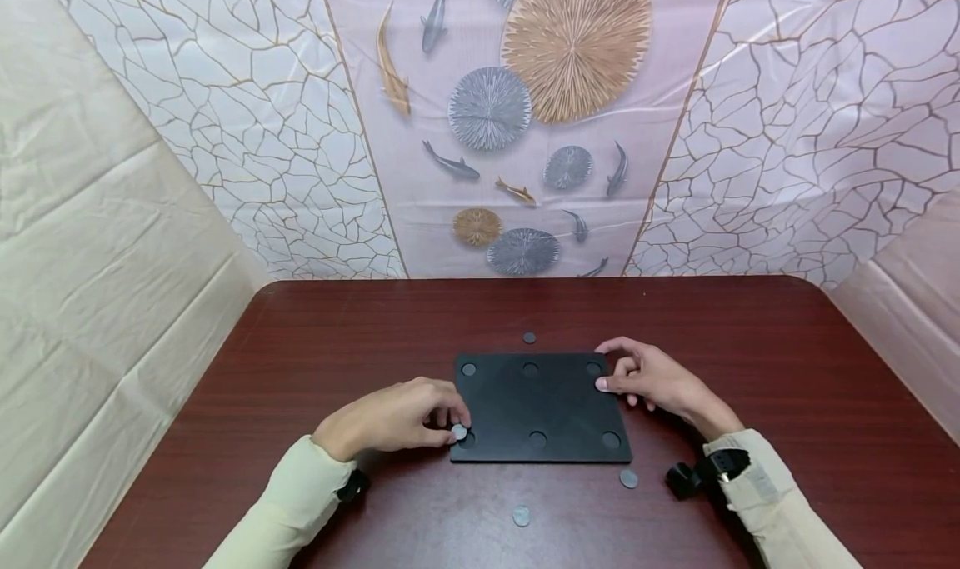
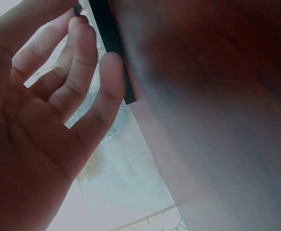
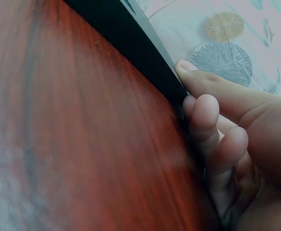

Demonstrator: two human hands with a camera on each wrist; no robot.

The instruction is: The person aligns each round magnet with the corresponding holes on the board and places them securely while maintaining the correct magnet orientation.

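A black rectangular board [image 1: 536, 406] with several round recesses lies on the table. A silver coin [image 1: 468, 370] sits in its far left recess. My left hand [image 1: 405, 415] pinches another coin [image 1: 459, 431] between thumb and fingertips, just over the near left recess; in the left wrist view that coin shows only as a dark edge. My right hand [image 1: 660, 381] grips the board's right edge near the far corner, thumb on top and the other fingers bent alongside. In the right wrist view the thumb [image 3: 198, 77] presses on the board's rim [image 3: 145, 62].
One loose coin [image 1: 529, 337] lies behind the board. Two more, a coin [image 1: 628, 478] off the near right corner and a coin [image 1: 521, 516] in front, rest on the dark red wooden table [image 1: 360, 327]. A patterned cloth [image 1: 517, 136] hangs behind the table.
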